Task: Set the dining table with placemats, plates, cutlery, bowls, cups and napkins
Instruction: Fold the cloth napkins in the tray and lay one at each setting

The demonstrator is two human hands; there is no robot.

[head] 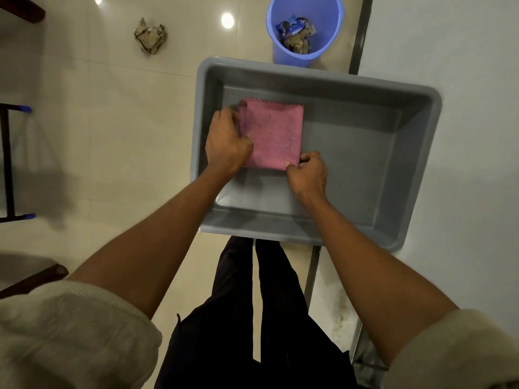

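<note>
A folded pink cloth napkin (273, 133) lies inside a grey plastic tub (365, 88), toward its left side. My left hand (226, 140) grips the napkin's left edge, fingers curled round it. Pinching the napkin's near right corner between thumb and fingers is my right hand (307, 172). Apart from the napkin, the visible inside of the tub holds nothing.
The tub overhangs the left edge of a white table (463, 51). A blue waste bin (304, 29) with crumpled rubbish stands on the tiled floor beyond it. A crumpled paper ball (150, 36) lies on the floor at left. Dark chair parts (8, 161) show at far left.
</note>
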